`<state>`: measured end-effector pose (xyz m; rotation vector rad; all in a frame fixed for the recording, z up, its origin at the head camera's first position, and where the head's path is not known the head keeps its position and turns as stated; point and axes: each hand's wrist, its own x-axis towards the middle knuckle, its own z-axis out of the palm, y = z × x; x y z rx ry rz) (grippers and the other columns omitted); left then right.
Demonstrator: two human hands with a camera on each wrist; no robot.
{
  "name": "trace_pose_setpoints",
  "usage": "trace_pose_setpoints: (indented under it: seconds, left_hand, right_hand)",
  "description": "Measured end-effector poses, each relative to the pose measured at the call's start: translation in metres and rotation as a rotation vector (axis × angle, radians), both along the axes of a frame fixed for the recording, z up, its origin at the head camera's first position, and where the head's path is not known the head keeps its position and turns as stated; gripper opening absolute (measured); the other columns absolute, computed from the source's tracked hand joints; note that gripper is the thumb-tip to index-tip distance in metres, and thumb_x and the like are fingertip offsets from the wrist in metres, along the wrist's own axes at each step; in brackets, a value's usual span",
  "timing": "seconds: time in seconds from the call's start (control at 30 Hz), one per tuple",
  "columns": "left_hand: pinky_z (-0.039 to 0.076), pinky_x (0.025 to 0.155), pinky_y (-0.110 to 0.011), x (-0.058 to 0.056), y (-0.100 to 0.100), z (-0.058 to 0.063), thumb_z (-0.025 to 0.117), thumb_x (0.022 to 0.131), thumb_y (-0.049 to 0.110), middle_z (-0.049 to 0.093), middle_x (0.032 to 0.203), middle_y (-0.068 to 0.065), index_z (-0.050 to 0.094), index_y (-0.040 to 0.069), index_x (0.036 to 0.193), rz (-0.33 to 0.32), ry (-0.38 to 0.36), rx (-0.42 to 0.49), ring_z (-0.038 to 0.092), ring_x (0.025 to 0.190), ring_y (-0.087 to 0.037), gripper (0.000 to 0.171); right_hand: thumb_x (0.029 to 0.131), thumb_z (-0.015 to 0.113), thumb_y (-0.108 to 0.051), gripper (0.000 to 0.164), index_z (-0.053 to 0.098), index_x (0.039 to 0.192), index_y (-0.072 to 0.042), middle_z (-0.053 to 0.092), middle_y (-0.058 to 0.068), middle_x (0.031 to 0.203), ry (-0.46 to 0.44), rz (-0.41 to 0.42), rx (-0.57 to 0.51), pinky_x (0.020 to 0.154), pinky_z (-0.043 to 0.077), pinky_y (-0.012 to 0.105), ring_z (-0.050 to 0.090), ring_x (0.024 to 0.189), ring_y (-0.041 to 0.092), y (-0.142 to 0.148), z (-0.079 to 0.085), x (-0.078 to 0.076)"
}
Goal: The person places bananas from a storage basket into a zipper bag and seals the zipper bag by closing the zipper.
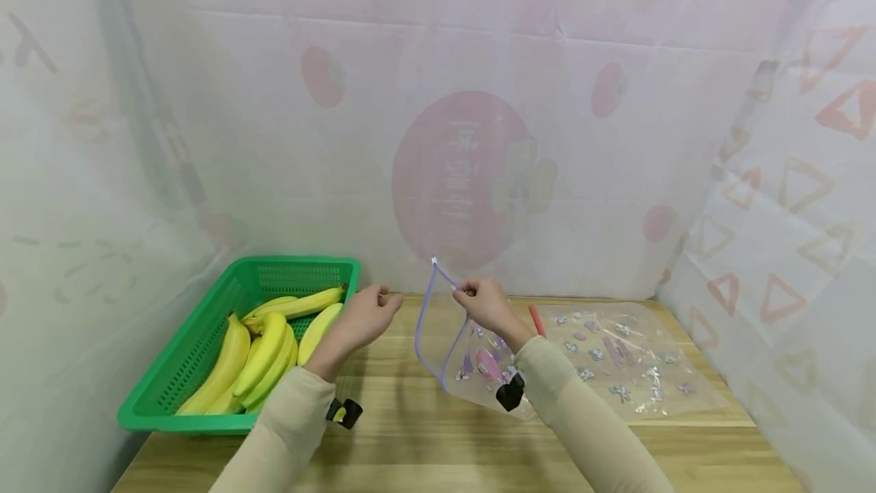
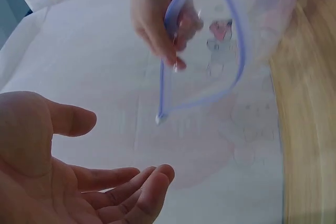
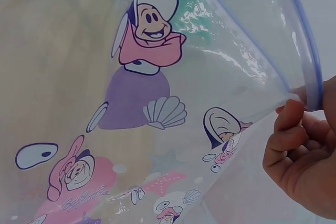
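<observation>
A clear zip bag [image 1: 430, 348] with a purple rim and cartoon prints hangs with its mouth spread apart. My right hand [image 1: 487, 304] pinches the rim between thumb and fingers. In the right wrist view the bag's printed side [image 3: 139, 98] fills most of the picture, the right hand [image 3: 304, 150] at its edge. Left of the bag, my left hand [image 1: 366, 316] is in the air beside the basket's right rim and holds nothing. Its fingers are loosely extended in the left wrist view, thumb apart, below the white zip end [image 2: 160, 118].
A green basket [image 1: 130, 402] holding several yellow bananas [image 1: 274, 348] stands at the left of the wooden table [image 1: 411, 462]. Another clear printed bag [image 1: 616, 360] with a red slider strip [image 1: 537, 320] lies flat at the right. Printed curtains surround the back and sides.
</observation>
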<state>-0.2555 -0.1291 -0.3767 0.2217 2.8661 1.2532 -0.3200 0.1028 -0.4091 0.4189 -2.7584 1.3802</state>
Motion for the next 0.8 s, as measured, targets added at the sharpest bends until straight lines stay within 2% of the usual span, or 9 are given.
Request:
trace_pose_setpoints:
  seconds: [0.1,0.27,0.37,0.47,0.6,0.67,0.73,0.8]
  left_hand:
    - [0.046,0.087,-0.049,-0.007,-0.015,0.007,0.039,0.099,0.04,0.052,0.127,-0.024,0.04,-0.005,0.136,-0.009,-0.028,-0.045,0.052,0.113,-0.037,0.058]
    - [0.044,0.089,-0.052,-0.018,-0.038,0.009,0.036,0.1,0.04,0.043,0.135,-0.029,0.033,-0.008,0.14,0.029,-0.045,-0.161,0.047,0.117,-0.043,0.062]
    - [0.048,0.077,-0.046,-0.025,-0.05,0.005,0.037,0.1,0.039,0.048,0.129,-0.029,0.039,-0.009,0.135,0.057,-0.056,-0.227,0.055,0.102,-0.038,0.059]
    - [0.045,0.064,-0.039,-0.031,-0.065,-0.002,0.038,0.1,0.037,0.053,0.116,-0.028,0.046,-0.009,0.127,0.077,-0.084,-0.289,0.056,0.084,-0.032,0.055]
    - [0.045,0.062,-0.042,-0.037,-0.084,-0.009,0.04,0.099,0.035,0.052,0.118,-0.032,0.047,-0.012,0.127,0.102,-0.12,-0.379,0.057,0.086,-0.037,0.055]
    - [0.044,0.059,-0.041,-0.039,-0.093,-0.012,0.043,0.098,0.033,0.056,0.11,-0.031,0.052,-0.011,0.121,0.128,-0.136,-0.413,0.057,0.08,-0.034,0.051]
    - [0.04,0.054,-0.037,-0.04,-0.102,-0.014,0.045,0.097,0.031,0.056,0.082,-0.022,0.059,-0.007,0.098,0.158,-0.155,-0.434,0.05,0.062,-0.026,0.041]
    - [0.034,0.051,-0.034,-0.041,-0.11,-0.016,0.048,0.096,0.028,0.045,0.064,-0.01,0.056,0.001,0.076,0.191,-0.17,-0.458,0.039,0.053,-0.019,0.035]
  right_hand:
    - [0.093,0.06,-0.021,0.015,0.068,0.087,-0.01,0.056,0.002,0.068,0.007,-0.003,0.007,0.05,0.041,0.026,0.046,0.055,0.013,0.0,-0.002,-0.001]
    - [0.092,0.06,-0.021,0.015,0.069,0.087,-0.01,0.056,0.003,0.067,0.024,0.0,0.006,0.048,0.04,0.026,0.046,0.054,0.013,0.0,-0.005,-0.002]
    - [0.092,0.061,-0.021,0.015,0.069,0.088,-0.009,0.057,0.003,0.067,0.019,-0.001,0.001,0.048,0.04,0.025,0.046,0.053,0.012,0.0,-0.006,-0.002]
    - [0.092,0.061,-0.021,0.015,0.069,0.089,-0.009,0.057,0.002,0.066,0.016,0.001,0.0,0.047,0.04,0.025,0.046,0.052,0.012,0.0,-0.007,-0.001]
    - [0.092,0.061,-0.02,0.015,0.069,0.089,-0.008,0.057,0.002,0.066,0.028,0.01,0.0,0.047,0.04,0.025,0.046,0.052,0.011,-0.001,-0.007,0.0]
    - [0.092,0.061,-0.019,0.015,0.069,0.088,-0.007,0.057,0.002,0.066,0.034,0.01,-0.002,0.046,0.04,0.024,0.046,0.052,0.011,-0.001,-0.008,0.0]
    - [0.092,0.061,-0.019,0.015,0.069,0.087,-0.007,0.057,0.002,0.065,0.034,0.013,-0.006,0.046,0.04,0.024,0.046,0.051,0.01,-0.001,-0.008,-0.001]
    - [0.092,0.061,-0.018,0.015,0.069,0.087,-0.006,0.057,0.003,0.065,0.036,0.018,-0.011,0.045,0.039,0.023,0.045,0.05,0.01,-0.002,-0.009,0.0]
